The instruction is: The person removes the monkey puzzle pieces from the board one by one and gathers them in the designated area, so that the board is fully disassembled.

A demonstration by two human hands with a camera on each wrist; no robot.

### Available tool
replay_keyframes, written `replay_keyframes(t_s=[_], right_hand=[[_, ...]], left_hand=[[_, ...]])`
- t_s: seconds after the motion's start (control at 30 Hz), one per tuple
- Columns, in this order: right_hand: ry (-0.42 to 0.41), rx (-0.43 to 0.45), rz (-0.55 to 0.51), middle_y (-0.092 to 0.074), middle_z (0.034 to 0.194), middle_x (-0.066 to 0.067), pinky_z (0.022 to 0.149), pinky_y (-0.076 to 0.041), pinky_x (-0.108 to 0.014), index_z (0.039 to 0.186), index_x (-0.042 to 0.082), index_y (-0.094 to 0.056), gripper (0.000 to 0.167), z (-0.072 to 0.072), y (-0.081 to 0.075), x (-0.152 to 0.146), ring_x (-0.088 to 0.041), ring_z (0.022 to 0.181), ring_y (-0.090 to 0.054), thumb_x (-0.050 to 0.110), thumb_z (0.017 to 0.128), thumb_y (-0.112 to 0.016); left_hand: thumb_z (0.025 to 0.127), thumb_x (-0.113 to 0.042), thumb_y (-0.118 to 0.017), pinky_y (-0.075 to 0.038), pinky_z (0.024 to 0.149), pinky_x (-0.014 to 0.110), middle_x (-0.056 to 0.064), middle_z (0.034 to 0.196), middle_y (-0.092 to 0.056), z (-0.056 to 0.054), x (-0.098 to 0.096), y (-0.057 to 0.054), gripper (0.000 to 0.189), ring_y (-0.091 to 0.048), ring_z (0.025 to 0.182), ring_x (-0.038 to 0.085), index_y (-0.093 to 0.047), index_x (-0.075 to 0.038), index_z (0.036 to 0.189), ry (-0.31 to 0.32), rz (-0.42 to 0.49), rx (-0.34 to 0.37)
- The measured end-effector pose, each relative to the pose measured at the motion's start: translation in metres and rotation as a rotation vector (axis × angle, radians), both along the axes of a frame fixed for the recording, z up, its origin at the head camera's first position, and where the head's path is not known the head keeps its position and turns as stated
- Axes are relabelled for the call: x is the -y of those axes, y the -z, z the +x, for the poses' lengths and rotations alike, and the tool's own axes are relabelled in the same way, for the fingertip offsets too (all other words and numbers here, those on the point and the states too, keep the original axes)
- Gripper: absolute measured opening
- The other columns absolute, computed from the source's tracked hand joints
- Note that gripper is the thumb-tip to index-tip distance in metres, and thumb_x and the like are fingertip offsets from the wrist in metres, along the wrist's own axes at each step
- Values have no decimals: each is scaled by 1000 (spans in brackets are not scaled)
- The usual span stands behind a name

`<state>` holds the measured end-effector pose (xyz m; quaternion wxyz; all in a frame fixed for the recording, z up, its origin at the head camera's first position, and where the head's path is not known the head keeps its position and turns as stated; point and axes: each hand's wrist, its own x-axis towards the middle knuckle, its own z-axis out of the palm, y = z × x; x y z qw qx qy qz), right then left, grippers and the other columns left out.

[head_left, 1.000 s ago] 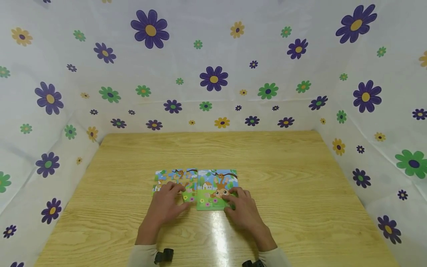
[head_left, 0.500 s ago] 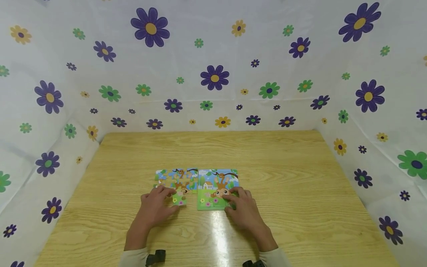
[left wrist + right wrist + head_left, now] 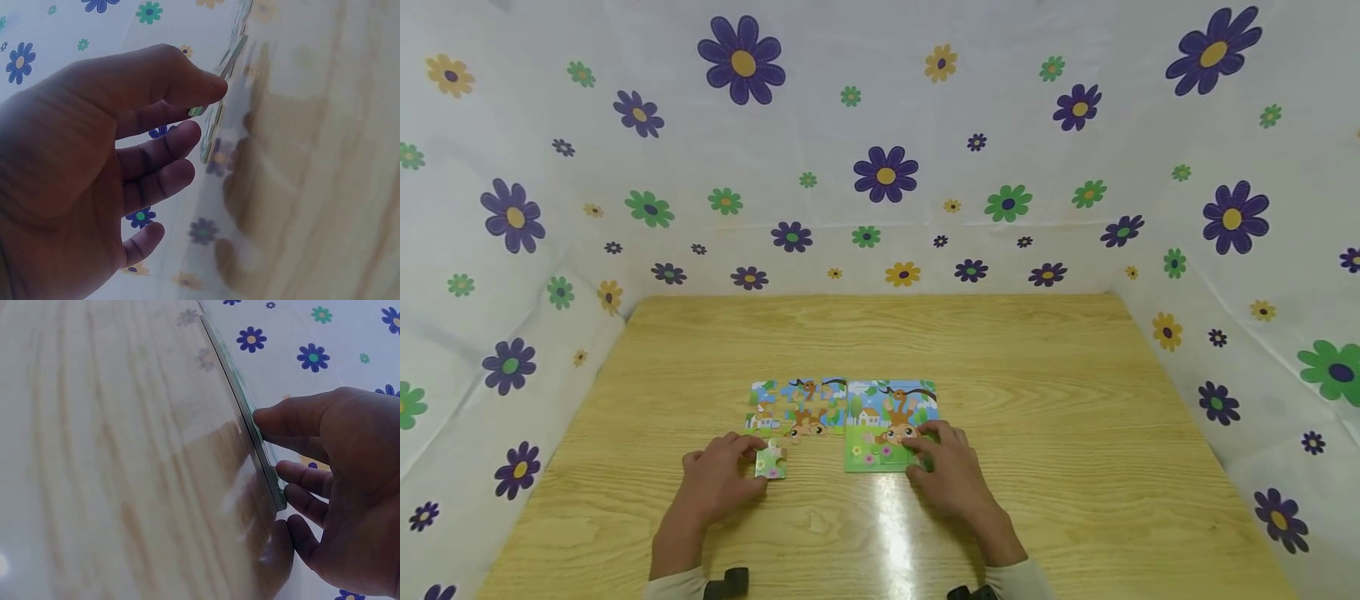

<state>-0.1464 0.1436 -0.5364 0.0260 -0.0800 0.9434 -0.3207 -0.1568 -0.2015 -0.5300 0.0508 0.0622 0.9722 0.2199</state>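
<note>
Between the thumb and index finger of my left hand [image 3: 718, 477] is a green jigsaw piece [image 3: 770, 461] with flowers on it, low over the table at the left. In the left wrist view the thumb covers most of this piece [image 3: 197, 111], and the other fingers are loosely bent. My right hand [image 3: 953, 468] rests on the lower right corner of a monkey-picture puzzle board [image 3: 865, 437], covering that corner. The right wrist view shows its thumb and fingertips along the edge of the board [image 3: 265, 467], fingers relaxed.
Several jigsaw pieces [image 3: 805, 422] with parts of the same monkey picture lie grouped left of the board, close to its edge. All this is on a wooden table [image 3: 1037, 375]. White cloth [image 3: 820, 125] with printed flowers hangs around the back and sides.
My left hand has drawn the flowered jigsaw piece away from the group, moving left and toward me. The right hand stays on the board.
</note>
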Motion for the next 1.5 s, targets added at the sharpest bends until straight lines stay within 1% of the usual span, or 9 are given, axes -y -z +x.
replay_keyframes(t_s=[0.23,0.47,0.67,0.77,0.87,1.1,1.27,1.37,1.5], right_hand=[[3,-35,2,-54,131,-5,97,-37,-61,119,19,-70,34,-1,-1,-1,-35,126,-43,19,85,-70],[-6,-31,15,-53,131,-5,96,-37,-61,120,19,-70,35,-1,-2,0,-34,126,-43,19,85,-71],[-2,-22,18,-52,132,-4,98,-36,-61,120,21,-69,36,-2,0,0,-34,128,-42,21,85,-71],[1,-26,23,-53,131,-4,98,-36,-60,120,20,-69,36,-3,0,0,-34,127,-42,21,85,-71],[1,-26,23,-52,131,-4,98,-36,-60,120,20,-69,36,-3,0,-1,-34,128,-42,21,85,-71],[3,-12,6,-51,134,-3,100,-35,-60,120,21,-69,36,-1,4,-2,-34,130,-40,22,84,-71],[1,-7,3,-51,135,-3,100,-35,-61,120,22,-69,32,1,5,-2,-34,130,-40,21,88,-67],[-8,-10,0,-52,135,-3,100,-35,-61,119,22,-69,30,1,5,-2,-35,130,-41,20,90,-64],[-14,-42,24,-53,133,-3,97,-39,-59,116,21,-70,27,-1,4,-1,-34,127,-44,19,90,-65]], left_hand=[[75,-27,-74,-28,89,65,-4,99,-63,2,10,-3,40,-57,102,26,-67,-19,114,-15,-21,9],[74,-24,-73,-27,88,68,2,105,-64,3,16,-4,42,-57,104,30,-67,-18,116,-28,-38,4],[76,-25,-74,-27,89,70,9,113,-63,3,18,-3,43,-54,109,34,-66,-17,117,-42,-69,-32],[75,-25,-73,-28,89,70,9,113,-62,2,19,-3,48,-53,110,36,-64,-16,121,-45,-80,-54],[76,-26,-73,-29,88,71,8,112,-62,1,17,-1,51,-53,111,37,-61,-16,125,-38,-58,-74],[79,-21,-66,-38,83,61,-2,102,-61,-6,-6,8,41,-54,101,25,-64,-19,120,46,18,-149],[81,-26,-71,-40,83,58,-6,96,-61,-10,-31,11,33,-54,94,19,-67,-21,113,103,12,-196],[82,-27,-71,-39,84,56,-8,95,-59,-10,-46,11,30,-52,93,17,-67,-23,111,115,-5,-194],[84,-29,-67,-37,83,54,-8,96,-59,-12,-64,10,26,-50,94,18,-66,-25,110,163,-43,-197]])
